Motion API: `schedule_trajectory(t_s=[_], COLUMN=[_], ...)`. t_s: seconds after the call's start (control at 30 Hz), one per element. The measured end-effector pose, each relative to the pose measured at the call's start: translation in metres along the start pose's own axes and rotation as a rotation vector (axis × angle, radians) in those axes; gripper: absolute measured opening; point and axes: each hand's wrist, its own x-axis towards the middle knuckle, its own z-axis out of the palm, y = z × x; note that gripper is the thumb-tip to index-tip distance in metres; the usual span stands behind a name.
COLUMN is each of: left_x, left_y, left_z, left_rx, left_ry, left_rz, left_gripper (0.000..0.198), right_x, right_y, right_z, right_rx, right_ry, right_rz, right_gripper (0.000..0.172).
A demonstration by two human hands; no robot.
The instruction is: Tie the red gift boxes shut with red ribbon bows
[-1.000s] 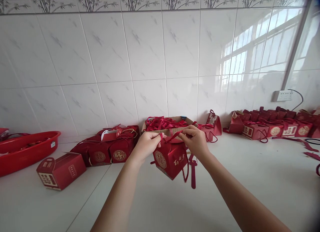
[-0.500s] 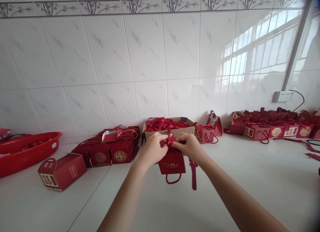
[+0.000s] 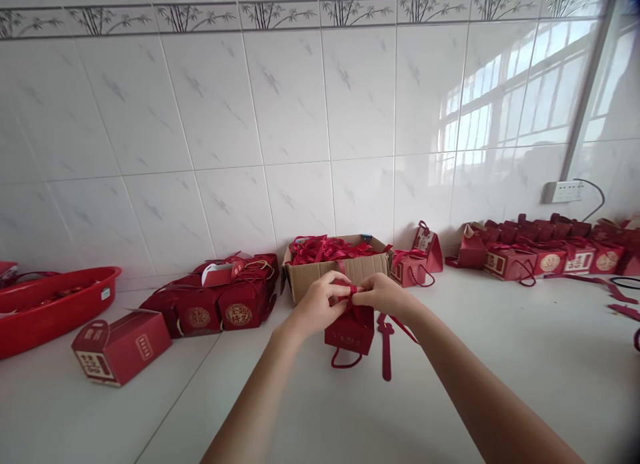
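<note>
A small red gift box with a cord handle loop at its front stands on the white counter before me. Over its top, my left hand and my right hand meet, fingers pinched on a red ribbon. A loose ribbon end trails to the right beneath my right wrist. Beside the box lies a dark red tag strip. The fingers partly cover the ribbon, so the form of the knot cannot be made out.
Behind the hands sits a cardboard box full of red ribbons. Several red gift boxes and a single longer one stand left, near a red basin. More gift boxes line the wall at right, under a power socket.
Both hands have shifted slightly down and right, drawing closer together over the gift box. A ribbon end now shows to the right of the box, under my right wrist.
</note>
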Motion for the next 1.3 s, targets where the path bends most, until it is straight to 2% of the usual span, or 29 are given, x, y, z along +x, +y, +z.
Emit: schedule_trajectory(t_s=[0.1, 0.43, 0.57, 1.0, 1.1, 1.3], left_x=[0.001, 0.0, 0.0, -0.001, -0.002, -0.008], left_y=[-0.007, -0.022, -0.024, -0.028, -0.028, -0.037], left_z=[0.002, 0.007, 0.007, 0.003, -0.002, -0.011], left_rx=[-0.013, -0.145, -0.175, -0.253, -0.268, -0.192], left_ry=[-0.015, -0.073, -0.068, -0.055, -0.092, -0.209], left_rz=[-0.021, -0.115, -0.132, -0.184, -0.206, -0.3], left_gripper=[0.021, 0.015, 0.011, 0.005, 0.01, 0.033], right_x=[0.004, 0.005, 0.006, 0.005, 0.004, -0.009], right_y=[0.007, 0.012, 0.013, 0.009, 0.009, 0.003], right_z=[-0.001, -0.003, -0.004, -0.006, -0.008, -0.011], right_rx=[-0.018, -0.074, -0.105, -0.221, -0.251, -0.307], right_ry=[-0.07, -0.214, -0.238, -0.23, -0.23, -0.197], right_rz=[0.015, 0.059, 0.097, 0.125, 0.119, 0.078], right_gripper=[0.027, 0.021, 0.014, 0.012, 0.009, 0.009])
